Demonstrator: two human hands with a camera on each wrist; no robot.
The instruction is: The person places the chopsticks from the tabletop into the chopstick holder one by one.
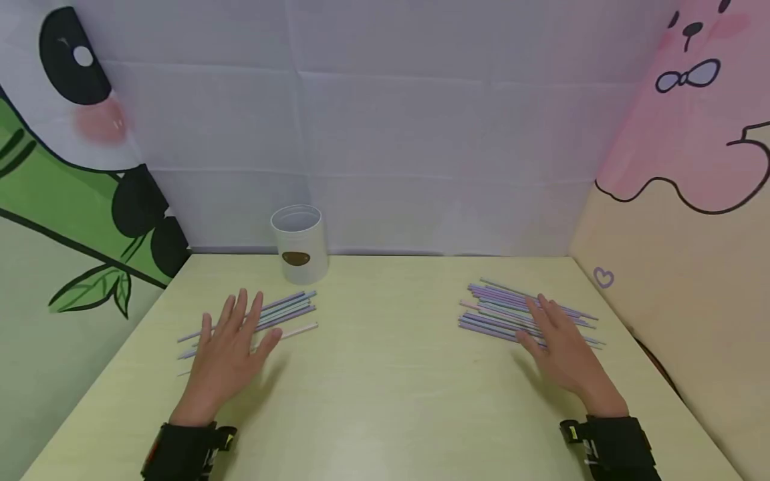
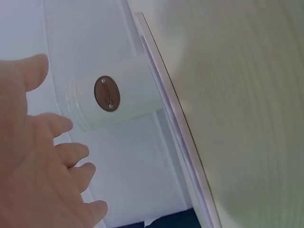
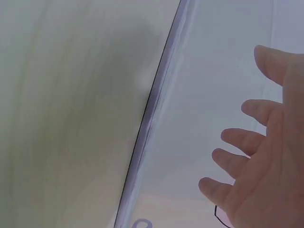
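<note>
Both hands flat, grips wide, holding nothing: left hand [image 1: 225, 347] on straws [image 1: 283, 310] near cup [image 1: 299, 244], right hand [image 1: 562, 347] on far pile [image 1: 499, 307]. Gathering looks unstarted; next needs fingers curling round a bundle.

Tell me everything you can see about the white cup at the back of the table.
The white cup is a plain cylinder, matte and plastic-looking, with an open round rim and a brown oval label on its side. It stands upright near the table's back edge, left of centre, close to the white backdrop. Nothing shows sticking out of it. Neither hand touches it; the left hand lies nearer, over a straw bundle.
</note>
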